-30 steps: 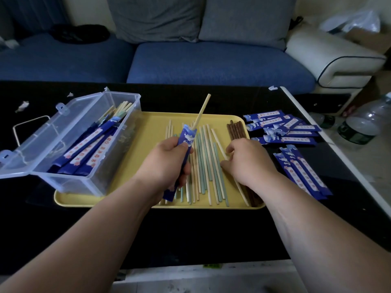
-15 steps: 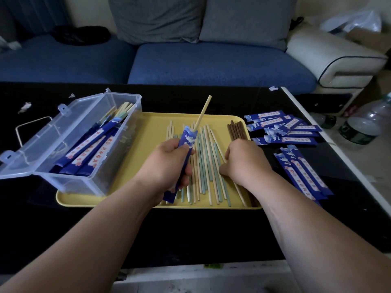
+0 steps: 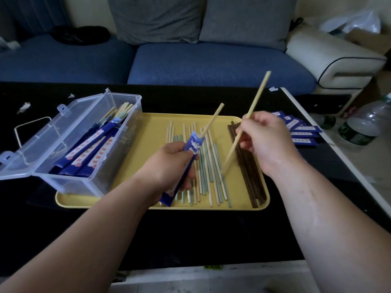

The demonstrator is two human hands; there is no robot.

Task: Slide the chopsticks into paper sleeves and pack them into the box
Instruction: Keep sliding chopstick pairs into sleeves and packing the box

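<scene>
Blue sleeve [image 3: 193, 144], one pale chopstick [image 3: 211, 121] sticking out, is gripped by curled fingers of the left hand [image 3: 169, 166] above the yellow tray [image 3: 152, 127]. A second chopstick [image 3: 257, 96] is pinched by the right hand [image 3: 264, 140], tilted, just right of the sleeve. The clear box [image 3: 118, 149] is set on the tray's left end.

A black, glossy table [image 3: 190, 240] with a pale right edge carries everything. A yellow tray [image 3: 152, 127] lies flat at its middle. To the right of the tray, loose blue paper sleeves [image 3: 304, 129] lie fanned on the tabletop, overlapping one another. A clear plastic box [image 3: 118, 157] stands over the tray's left end, its open lid [image 3: 31, 149] reaching out further left. Beyond the tray's far left corner lie small white paper scraps [image 3: 23, 107]; another white bit [image 3: 273, 88] lies past its far right corner.
</scene>
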